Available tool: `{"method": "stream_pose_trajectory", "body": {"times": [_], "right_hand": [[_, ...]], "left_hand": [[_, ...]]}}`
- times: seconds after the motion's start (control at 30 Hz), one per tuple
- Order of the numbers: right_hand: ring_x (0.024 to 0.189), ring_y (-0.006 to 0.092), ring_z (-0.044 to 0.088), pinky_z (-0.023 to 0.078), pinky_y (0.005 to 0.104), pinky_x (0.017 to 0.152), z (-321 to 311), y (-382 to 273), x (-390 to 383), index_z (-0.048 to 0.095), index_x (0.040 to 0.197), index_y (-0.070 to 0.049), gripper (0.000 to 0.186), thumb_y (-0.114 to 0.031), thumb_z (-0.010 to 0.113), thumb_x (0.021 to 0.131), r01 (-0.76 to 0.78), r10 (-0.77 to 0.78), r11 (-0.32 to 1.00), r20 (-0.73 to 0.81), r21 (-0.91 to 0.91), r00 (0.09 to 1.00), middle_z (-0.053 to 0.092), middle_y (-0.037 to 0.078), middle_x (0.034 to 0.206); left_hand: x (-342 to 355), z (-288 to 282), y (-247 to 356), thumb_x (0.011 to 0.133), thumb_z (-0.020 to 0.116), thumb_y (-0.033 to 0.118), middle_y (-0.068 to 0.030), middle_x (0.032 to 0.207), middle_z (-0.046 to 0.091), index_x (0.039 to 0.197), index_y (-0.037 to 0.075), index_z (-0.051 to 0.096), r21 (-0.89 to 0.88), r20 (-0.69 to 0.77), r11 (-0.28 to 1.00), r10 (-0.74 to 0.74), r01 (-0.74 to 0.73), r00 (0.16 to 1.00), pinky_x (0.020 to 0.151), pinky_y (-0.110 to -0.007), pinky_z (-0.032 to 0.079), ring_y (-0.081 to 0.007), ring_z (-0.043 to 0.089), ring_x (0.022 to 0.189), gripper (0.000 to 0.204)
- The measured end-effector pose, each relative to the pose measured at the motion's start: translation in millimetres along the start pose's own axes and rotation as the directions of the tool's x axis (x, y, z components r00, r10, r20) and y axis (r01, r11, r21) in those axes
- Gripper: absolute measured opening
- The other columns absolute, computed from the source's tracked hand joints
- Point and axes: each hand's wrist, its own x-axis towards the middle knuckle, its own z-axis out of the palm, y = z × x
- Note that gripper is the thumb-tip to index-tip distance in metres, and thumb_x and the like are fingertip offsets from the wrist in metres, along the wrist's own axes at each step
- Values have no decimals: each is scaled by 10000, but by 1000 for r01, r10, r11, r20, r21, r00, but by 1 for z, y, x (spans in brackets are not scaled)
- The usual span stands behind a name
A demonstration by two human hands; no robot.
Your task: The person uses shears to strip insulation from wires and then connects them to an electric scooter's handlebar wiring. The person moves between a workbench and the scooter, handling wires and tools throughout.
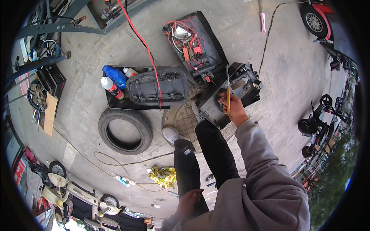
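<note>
My right hand (234, 109) is closed around a tool with a yellow handle (228, 101). A long dark shaft runs up from the handle; its exact kind is unclear. Beneath the hand, a black plastic housing (210, 109) lies tilted on the floor, against my foot. Beyond it sits an open black box (212, 42) holding tangled red wires (194, 32) and orange-red connectors. Low in the view, my left hand (189, 201) rests on my left thigh with its fingers stretched out, holding nothing.
Left of the housing, a black tray (115, 103) holds a dark moulded cover (156, 86), a blue bottle (115, 76) and a white-and-red bottle (112, 88). A tyre (125, 131) lies nearby. A red cable (146, 44) hangs across. Crumpled yellow wrapping (162, 176) and a thin hose (138, 164) lie behind.
</note>
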Motion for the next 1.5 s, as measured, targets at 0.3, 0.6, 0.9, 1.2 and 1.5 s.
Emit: {"method": "stream_pose_trajectory", "body": {"times": [0.3, 0.6, 0.9, 1.2, 1.5], "right_hand": [[472, 25, 376, 294, 181, 435, 6, -52, -53, 591, 1058, -64, 224, -103, 633, 841, 39, -92, 971, 221, 235, 971, 571, -5, 788], [478, 38, 465, 343, 190, 415, -6, -124, -149, 630, 905, -51, 109, -151, 651, 867, 240, -248, 968, 124, 74, 961, 590, -9, 705], [399, 24, 360, 265, 192, 374, 3, -230, -281, 608, 967, -58, 155, -155, 654, 855, 291, -273, 957, 289, -20, 918, 584, -14, 724], [462, 23, 406, 311, 184, 421, 16, -231, -402, 638, 914, -53, 70, -87, 648, 854, 447, -263, 879, 611, -168, 747, 603, -16, 752], [742, 51, 524, 362, 241, 967, 25, -225, -514, 644, 908, -16, 122, 0, 694, 798, 755, -180, 560, 840, -341, 512, 622, -21, 800]], "left_hand": [[-16, 4, -1, 1009, 394, 202, 6, 763, 499, 1132, -11, 590, -37, -67, 978, 203, -206, 977, 668, -216, 374, -77, 440, 706, 314], [-86, 34, 28, 1016, 376, 211, 13, 701, 459, 1022, 11, 598, 32, -181, 872, 486, -489, 855, 598, -221, 323, -76, 387, 643, 300], [-175, 67, 37, 1018, 369, 232, 12, 763, 496, 1079, 27, 599, 62, -147, 728, 683, -683, 715, 641, -210, 357, -68, 421, 693, 313], [-254, 110, 78, 1016, 406, 241, 5, 649, 393, 1012, -14, 578, -154, -171, 524, 821, -838, 545, 562, -232, 295, -90, 328, 598, 307], [-340, 147, 133, 990, 478, 215, 46, 685, 407, 1067, -25, 603, -233, -132, 413, 883, -880, 450, 545, -202, 296, -42, 325, 602, 281]]}}
